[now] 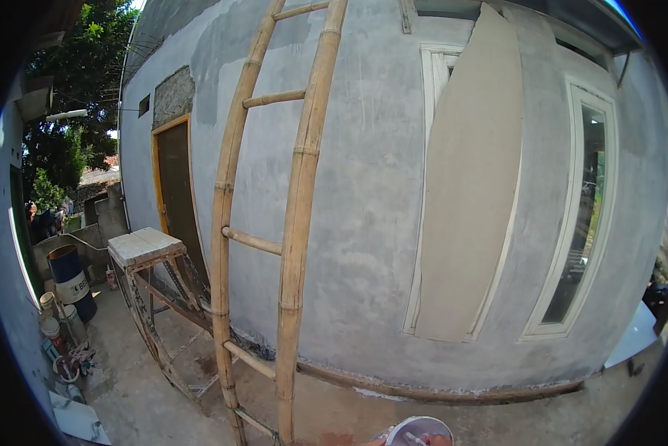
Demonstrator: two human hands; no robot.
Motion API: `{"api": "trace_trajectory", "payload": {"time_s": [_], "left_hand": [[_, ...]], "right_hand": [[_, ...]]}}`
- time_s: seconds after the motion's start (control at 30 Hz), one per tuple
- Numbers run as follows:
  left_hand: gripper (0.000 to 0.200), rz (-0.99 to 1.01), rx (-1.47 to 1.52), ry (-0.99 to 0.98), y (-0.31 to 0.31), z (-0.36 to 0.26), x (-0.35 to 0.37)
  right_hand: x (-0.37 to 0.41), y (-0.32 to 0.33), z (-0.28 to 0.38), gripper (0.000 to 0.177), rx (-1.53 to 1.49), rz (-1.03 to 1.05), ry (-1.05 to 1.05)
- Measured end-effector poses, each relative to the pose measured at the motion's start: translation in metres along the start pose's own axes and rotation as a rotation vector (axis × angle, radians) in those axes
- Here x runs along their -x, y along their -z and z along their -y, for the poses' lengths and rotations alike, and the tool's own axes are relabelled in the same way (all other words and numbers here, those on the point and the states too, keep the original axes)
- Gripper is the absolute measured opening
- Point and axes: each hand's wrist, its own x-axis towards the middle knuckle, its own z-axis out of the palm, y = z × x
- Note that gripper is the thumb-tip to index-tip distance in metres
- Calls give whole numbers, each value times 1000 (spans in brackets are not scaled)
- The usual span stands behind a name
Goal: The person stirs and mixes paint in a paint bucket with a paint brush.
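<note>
At the bottom edge of the view is a white bucket (401,426), cut off by the frame, with a pale interior. A sliver of my left hand (378,439) shows against the bucket's left side; its fingers are mostly out of frame. Inside the rim, part of my right hand (441,440) shows beside a small pale object that I cannot make out. Its grip is hidden. A bamboo ladder (298,201) stands upright in front of the grey plastered wall (364,193), beyond the bucket.
A paint-spattered trestle (147,247) stands left of the ladder, near a brown door (176,175). A blue and white drum (69,279) and several buckets line the left side. A beige sheet (471,193) covers one window; another window (575,223) is to its right.
</note>
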Motion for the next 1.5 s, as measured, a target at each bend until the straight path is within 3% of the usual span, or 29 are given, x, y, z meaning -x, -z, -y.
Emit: {"api": "trace_trajectory", "payload": {"time_s": [0.07,0.2,0.3,0.37,0.53,0.6,0.67,0.8,0.9,0.97,1.1,1.17,1.37,1.5], "left_hand": [[68,7,-1,2,-1,-12,16],[69,14,-1,-3,3,-36,42],[69,22,60,-9,14,-56,67],[66,6,75,33,7,-57,86],[49,-77,28,227,-42,38,134],[49,-2,-67,156,-38,73,148],[48,-9,-131,59,-24,76,165],[50,-42,-171,88,12,79,202],[50,-83,-152,95,47,79,236],[48,-123,-177,165,65,80,262],[47,-198,-161,200,100,88,311],[47,-234,-167,242,118,83,331],[43,-349,-220,287,155,92,393],[46,-439,-307,328,166,87,428]], "right_hand": [[20,0,19,25,-67,34,0],[50,-39,28,17,15,165,249],[82,29,116,35,9,414,-118],[77,12,103,35,66,352,-112],[82,9,139,33,149,305,-80],[83,-10,144,27,128,257,-13],[82,-28,158,31,101,386,29],[84,-56,206,33,129,630,46],[78,-85,231,33,157,627,62],[77,-96,263,29,153,521,33],[76,-158,296,25,96,326,184],[79,-183,321,26,30,358,253],[93,-221,397,25,-31,734,254],[93,-239,419,25,65,650,241]]}}
